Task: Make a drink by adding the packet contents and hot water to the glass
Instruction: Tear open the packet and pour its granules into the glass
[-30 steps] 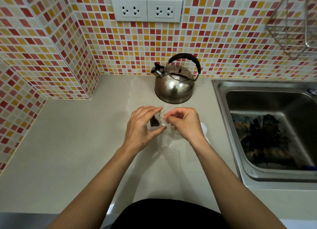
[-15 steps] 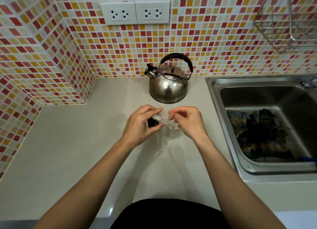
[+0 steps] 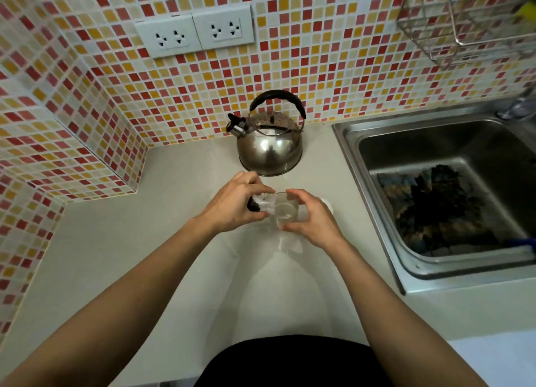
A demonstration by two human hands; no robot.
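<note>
The packet (image 3: 262,205) is pinched in the left hand (image 3: 235,206), fingers above and thumb below, just to the left of the glass (image 3: 285,209) and level with its rim; its long axis is seen to run roughly left to right, the clear crinkled end turned towards the glass and touching or just overlapping the near-left part of the rim, the dark contents gathered at the far end inside the grip; whether that clear end has been torn open cannot be told. The glass is cupped by the right hand (image 3: 311,221), whose fingers are curled partway round its right side, thumb near the front and forefinger at the back of the rim, so a steadying hold is judged rather than a lift; the glass stands upright on the bench (image 3: 130,256), about midway between the bench's back edge and its front edge, and appears clear and empty. The coming move is judged to be a tipping of the packet rightwards over the rim, with the left hand being the nearer one. The steel kettle (image 3: 269,148) stands behind the glass near the tiled wall (image 3: 333,67), apart from both hands; the sink (image 3: 452,201) lies at the bench's right edge.
</note>
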